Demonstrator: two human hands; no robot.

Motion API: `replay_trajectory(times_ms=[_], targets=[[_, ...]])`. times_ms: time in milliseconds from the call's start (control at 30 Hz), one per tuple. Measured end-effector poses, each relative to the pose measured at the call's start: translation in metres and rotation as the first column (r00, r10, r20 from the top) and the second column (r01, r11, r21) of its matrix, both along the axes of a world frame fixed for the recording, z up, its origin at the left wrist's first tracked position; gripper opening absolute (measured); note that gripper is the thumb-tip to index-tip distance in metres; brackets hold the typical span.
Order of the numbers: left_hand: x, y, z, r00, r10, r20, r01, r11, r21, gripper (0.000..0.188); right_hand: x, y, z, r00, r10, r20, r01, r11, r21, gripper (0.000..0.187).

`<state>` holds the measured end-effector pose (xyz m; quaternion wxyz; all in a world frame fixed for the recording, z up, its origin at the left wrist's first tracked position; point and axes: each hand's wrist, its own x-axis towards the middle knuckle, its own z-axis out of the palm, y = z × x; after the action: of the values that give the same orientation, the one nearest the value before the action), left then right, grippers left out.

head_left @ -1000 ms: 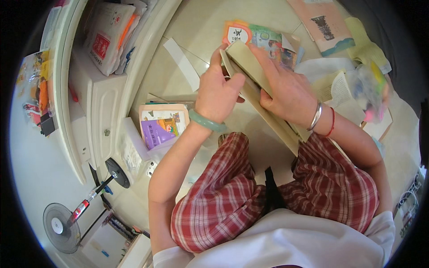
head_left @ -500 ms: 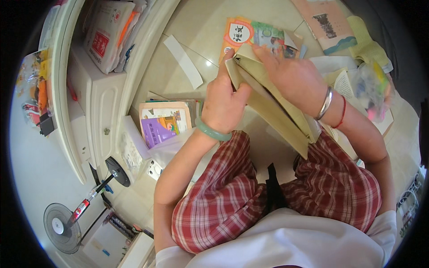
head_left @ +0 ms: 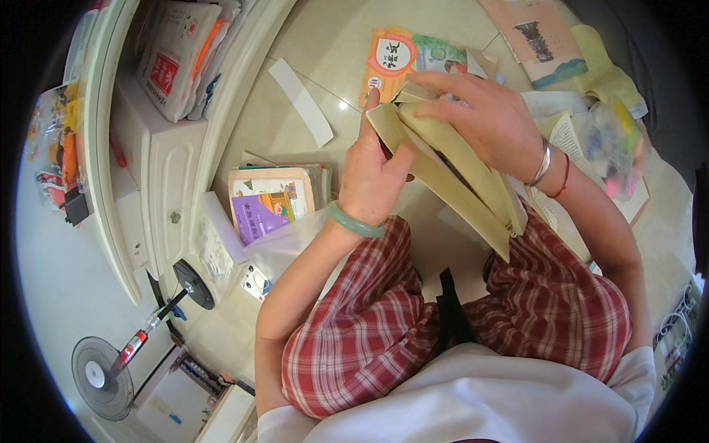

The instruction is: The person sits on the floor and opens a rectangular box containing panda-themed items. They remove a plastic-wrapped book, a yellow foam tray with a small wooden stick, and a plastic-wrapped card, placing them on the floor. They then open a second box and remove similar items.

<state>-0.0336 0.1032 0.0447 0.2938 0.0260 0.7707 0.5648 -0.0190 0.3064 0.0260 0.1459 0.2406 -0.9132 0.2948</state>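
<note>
Gripping the cream folder at twelve o'clock over the lap, left hand pinches its edge, right hand clasps the top; light, floppy, best held by the edges.

This is looking like a room in a home. A person is sitting low on a shiny tiled floor, wearing a red checked skirt. Books and papers are lying all over the floor, like a stack of schoolbooks on the left and a pink book farther away. A white cupboard with a small round knob is standing on the left, and more books in bags are leaning inside its shelf. A small standing fan is resting near the bottom corner. A white power strip with cords is sitting at the right edge.
</note>
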Motion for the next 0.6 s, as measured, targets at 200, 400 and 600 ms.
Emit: replay_trajectory(times_ms=[200,400,600], targets=[[0.002,0.003,-0.006,0.998,0.021,-0.061,-0.021,1.000,0.013,0.074,0.032,-0.008,0.020,0.970,-0.226,0.094,0.175,0.909,0.378,0.025],[0.004,0.005,-0.014,0.989,-0.033,-0.141,0.035,0.999,0.013,0.069,0.043,-0.018,0.019,0.810,-0.380,0.447,0.117,0.852,0.511,0.032],[0.006,0.008,-0.012,0.981,-0.076,-0.178,0.058,0.993,-0.105,0.074,0.036,-0.014,-0.010,0.895,-0.291,0.337,0.206,0.942,0.265,0.030]])
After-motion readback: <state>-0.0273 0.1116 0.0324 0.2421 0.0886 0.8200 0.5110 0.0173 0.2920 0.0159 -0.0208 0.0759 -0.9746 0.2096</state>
